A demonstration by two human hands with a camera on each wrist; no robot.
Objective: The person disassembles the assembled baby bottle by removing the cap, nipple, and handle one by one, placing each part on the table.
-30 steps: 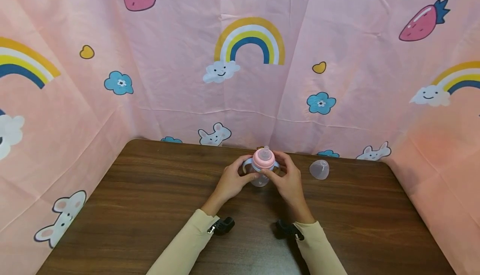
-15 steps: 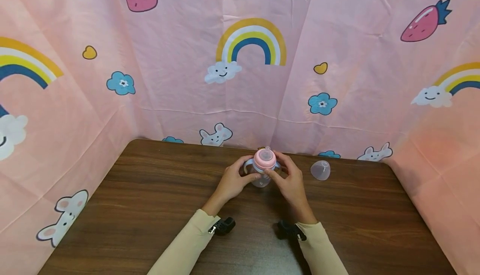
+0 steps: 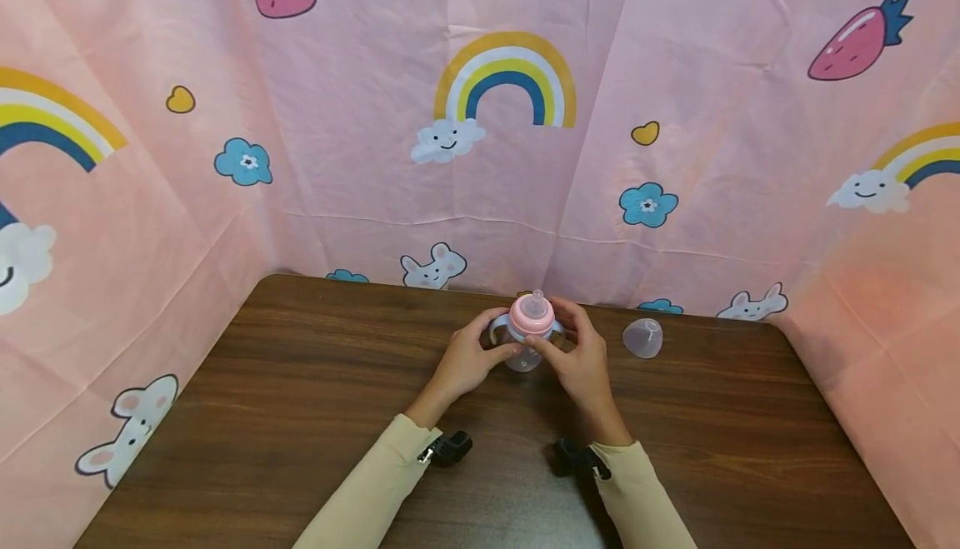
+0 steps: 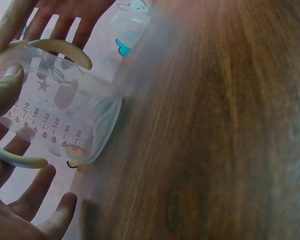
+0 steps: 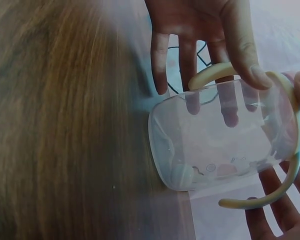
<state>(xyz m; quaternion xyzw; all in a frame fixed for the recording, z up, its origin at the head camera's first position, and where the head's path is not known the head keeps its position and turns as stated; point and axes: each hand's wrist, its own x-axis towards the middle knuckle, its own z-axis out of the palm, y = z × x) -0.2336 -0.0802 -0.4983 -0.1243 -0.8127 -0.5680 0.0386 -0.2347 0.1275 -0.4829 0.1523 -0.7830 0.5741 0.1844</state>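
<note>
A clear baby bottle (image 3: 523,359) with a pink collar (image 3: 532,314), a see-through teat and two curved side handles stands upright on the far part of the table. My left hand (image 3: 467,359) holds its left side, the thumb pressed on the clear body under the collar. From the right, my right hand (image 3: 583,359) grips the bottle at the collar, its thumb at the collar's lower front edge. Measuring marks show on the body in the left wrist view, and no liquid is visible. In the right wrist view, fingers of both hands reach behind the handles (image 5: 260,200).
A translucent domed cap (image 3: 642,338) rests on the brown wooden table (image 3: 300,416), right of my right hand. Just behind the table's far edge hangs a pink printed curtain (image 3: 360,157), which also flanks both sides. Black wrist cameras (image 3: 450,449) hang under the sleeves.
The right thumb shifts slightly along the lower edge of the pink collar. Both hands keep their hold on the bottle, which stays in place; the head view drifts a little.
</note>
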